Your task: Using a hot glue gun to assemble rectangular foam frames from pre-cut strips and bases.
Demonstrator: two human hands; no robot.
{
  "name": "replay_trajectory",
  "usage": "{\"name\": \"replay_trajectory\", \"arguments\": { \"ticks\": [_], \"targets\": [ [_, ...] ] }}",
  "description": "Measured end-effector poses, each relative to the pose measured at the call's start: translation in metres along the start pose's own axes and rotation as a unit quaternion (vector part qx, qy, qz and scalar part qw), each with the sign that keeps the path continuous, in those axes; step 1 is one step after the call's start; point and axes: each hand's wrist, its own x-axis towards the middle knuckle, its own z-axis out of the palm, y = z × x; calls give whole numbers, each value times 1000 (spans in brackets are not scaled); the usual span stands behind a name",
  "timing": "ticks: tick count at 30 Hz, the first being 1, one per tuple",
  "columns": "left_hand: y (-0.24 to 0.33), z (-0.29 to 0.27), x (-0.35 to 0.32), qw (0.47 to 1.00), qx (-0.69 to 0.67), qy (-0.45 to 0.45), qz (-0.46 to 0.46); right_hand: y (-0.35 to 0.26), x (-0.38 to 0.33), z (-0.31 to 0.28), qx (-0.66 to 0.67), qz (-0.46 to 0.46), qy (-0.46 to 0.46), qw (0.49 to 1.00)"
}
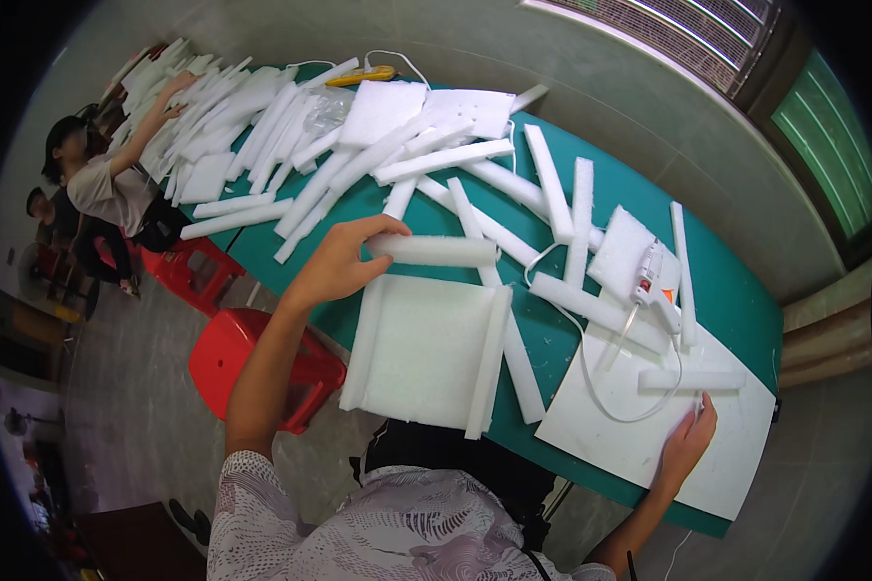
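My left hand (344,259) is closed around one end of a white foam strip (446,252). The strip lies crosswise just beyond the far edge of a square white foam sheet (424,351). Along its left side the sheet carries one foam strip (363,344), and along its right side another foam strip (489,363). On the right, the fingertips of my right hand (689,441) are at the near edge of a short foam strip (719,381), over a white board (576,412); their grip is partly hidden. A white glue gun (649,281) rests beyond that board on foam pieces.
Many loose foam strips (329,189) are heaped across the green table (746,290). A white cord (591,382) loops over the board. Red stools (228,353) stand at the left. A co-worker (116,184) reaches into the far foam pile; another person sits behind.
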Motion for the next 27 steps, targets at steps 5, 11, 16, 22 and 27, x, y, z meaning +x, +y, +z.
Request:
{"name": "replay_trajectory", "arguments": {
  "ticks": [5, 11, 16, 22, 27],
  "targets": [
    [3, 10, 5, 997, -19, -61, -32, 1, 1, 0, -2, 7, -4, 1000],
    [6, 13, 1, 997, -6, -67, -23, -3, 1, -2, 10, 11, -12, 1000],
    [9, 14, 2, 996, -8, -83, -31, -4, 0, -4, 6, 17, -13, 1000],
    [5, 16, 1, 995, -2, -90, -37, -3, 0, -2, 2, 12, -13, 1000],
    [-4, 22, 1, 996, 1, -82, -17, -2, 0, -1, 2, 12, -12, 1000]
  ]
}}
